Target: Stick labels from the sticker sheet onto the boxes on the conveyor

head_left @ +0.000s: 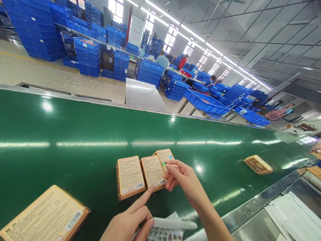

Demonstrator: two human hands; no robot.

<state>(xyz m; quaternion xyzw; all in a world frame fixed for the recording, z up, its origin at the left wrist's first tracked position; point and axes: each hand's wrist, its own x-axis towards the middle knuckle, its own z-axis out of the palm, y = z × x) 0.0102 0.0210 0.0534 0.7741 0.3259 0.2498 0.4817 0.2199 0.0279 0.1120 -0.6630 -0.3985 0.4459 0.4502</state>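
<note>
Cardboard, tan and printed with fine text too small to read, makes up three small flat boxes lying side by side on the glossy green belt (75, 134). The right hand (182, 179) pinches a tiny shiny sticker (164, 163) against the right box (164, 156), partly hiding that box; the middle box (152, 172) and left box (129, 176) show barcodes. The left hand (130, 222), cut off at the bottom edge, has its grip closed on a white sheet of stickers (170, 227), forefinger stretched out touching the middle box. Another box (258, 164) lies well apart, a larger one (45, 217) is cropped.
</note>
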